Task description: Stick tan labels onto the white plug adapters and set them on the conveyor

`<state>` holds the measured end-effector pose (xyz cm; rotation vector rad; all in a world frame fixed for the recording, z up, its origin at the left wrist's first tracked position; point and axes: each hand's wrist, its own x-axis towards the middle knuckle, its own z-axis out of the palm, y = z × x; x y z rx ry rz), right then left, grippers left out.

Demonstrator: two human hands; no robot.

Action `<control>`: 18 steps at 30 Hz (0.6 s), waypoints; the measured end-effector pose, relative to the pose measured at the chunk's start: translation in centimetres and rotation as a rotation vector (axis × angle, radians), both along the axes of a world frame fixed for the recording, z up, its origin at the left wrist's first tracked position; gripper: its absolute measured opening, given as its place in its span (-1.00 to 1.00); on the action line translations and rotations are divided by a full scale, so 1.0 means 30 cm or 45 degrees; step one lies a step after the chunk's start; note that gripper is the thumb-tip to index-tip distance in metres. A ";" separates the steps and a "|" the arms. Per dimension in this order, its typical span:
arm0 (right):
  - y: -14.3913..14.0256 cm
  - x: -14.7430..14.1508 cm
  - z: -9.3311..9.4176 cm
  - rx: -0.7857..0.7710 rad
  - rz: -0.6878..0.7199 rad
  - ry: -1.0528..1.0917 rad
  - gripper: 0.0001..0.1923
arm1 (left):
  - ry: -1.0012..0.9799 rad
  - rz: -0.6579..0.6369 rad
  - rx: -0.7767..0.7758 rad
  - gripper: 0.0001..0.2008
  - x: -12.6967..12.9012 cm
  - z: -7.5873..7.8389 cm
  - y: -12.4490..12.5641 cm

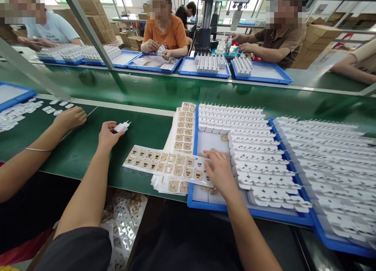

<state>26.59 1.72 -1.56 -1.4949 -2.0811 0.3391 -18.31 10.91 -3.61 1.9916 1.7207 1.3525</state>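
Note:
My left hand (107,134) holds a small white plug adapter (122,126) above the green table, fingers pinched on its body. My right hand (219,170) rests with fingertips on a sheet of tan square labels (164,163) that overlaps the left edge of a blue tray (205,206). The tray holds several rows of white adapters (252,145). More label sheets (185,128) lie stacked beside and under the first one.
A second blue tray (337,243) of white adapters sits to the right. A neighbour's hand (70,117) rests on the table at left near loose white parts (17,113). Across the green belt (176,91), several people work at blue trays (261,77). Peeled backing sheets (123,224) lie below the table.

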 end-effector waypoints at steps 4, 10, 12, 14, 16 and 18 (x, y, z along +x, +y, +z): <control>-0.008 0.008 0.034 -0.018 -0.026 0.090 -0.69 | 0.069 0.251 0.031 -0.53 0.077 0.040 -0.021; -0.059 0.000 0.075 -0.080 0.331 0.011 -0.79 | 0.381 -0.412 -0.137 -0.69 0.540 0.110 -0.179; -0.074 -0.009 0.067 -0.097 0.380 -0.031 -0.74 | 0.545 -0.641 -0.115 -0.63 0.675 0.110 -0.257; -0.082 -0.018 0.051 -0.078 0.355 -0.044 -0.70 | 0.643 -0.707 -0.094 -0.56 0.747 0.090 -0.316; -0.086 -0.023 0.034 -0.053 0.334 -0.032 -0.69 | 0.692 -0.703 -0.091 -0.51 0.765 0.060 -0.348; -0.089 -0.024 0.021 -0.033 0.331 -0.012 -0.68 | 0.703 -0.682 -0.090 -0.51 0.754 0.030 -0.357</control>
